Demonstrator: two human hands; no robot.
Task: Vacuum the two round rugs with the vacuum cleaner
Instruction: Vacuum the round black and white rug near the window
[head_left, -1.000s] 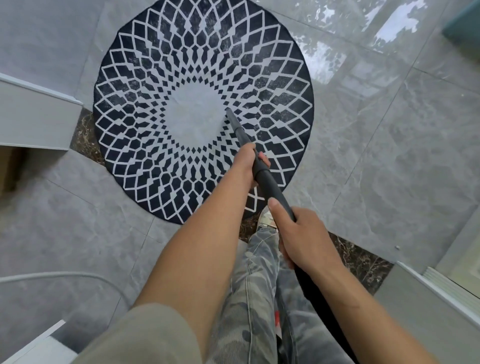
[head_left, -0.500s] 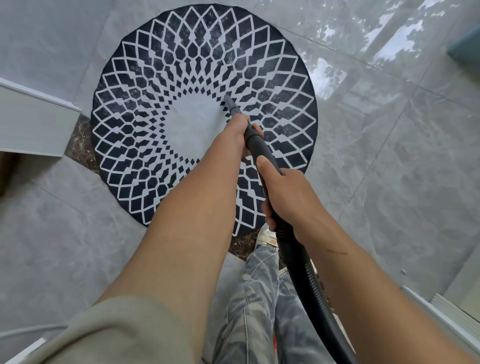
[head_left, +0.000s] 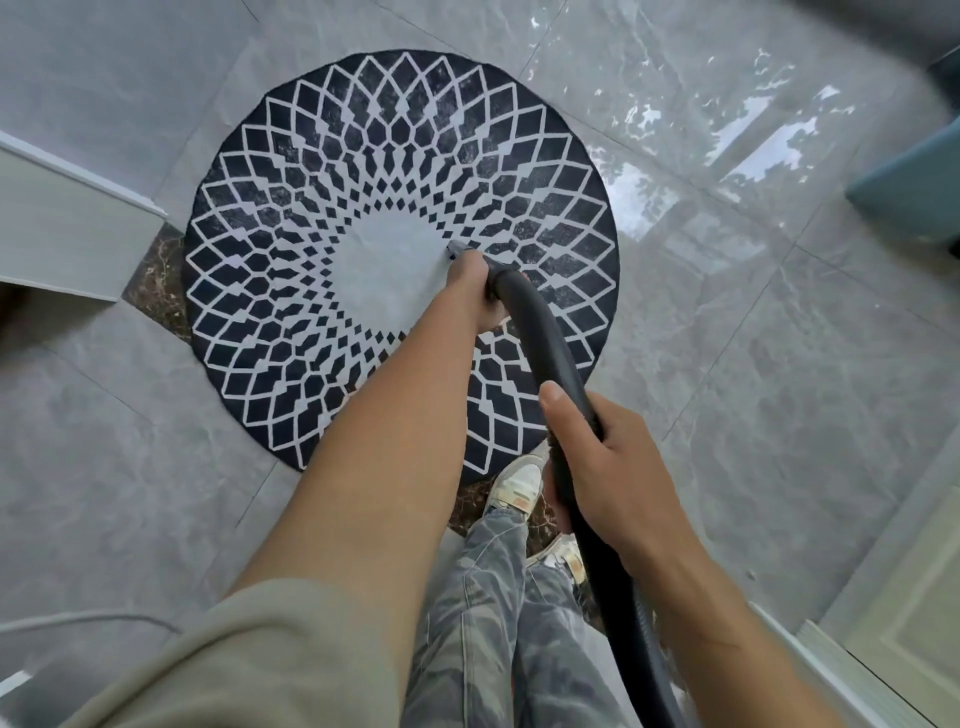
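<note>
— One rug (head_left: 291, 291) is all we see from the head camera, lying flat on the grey tiles (head_left: 779, 389); the second is out of view.
— We have both hands wrapped round the vacuum hose (head_left: 540, 338). Our left hand (head_left: 470, 291) is low by the nozzle (head_left: 454, 249), at the edge of the rug's pale centre, and our right hand (head_left: 608, 467) is higher up.
— Our worry is that a thin rug could lift into the nozzle, or skid on glossy tile.
— And the hose passes beside our shoe (head_left: 517, 486), so we might snag it.
</note>
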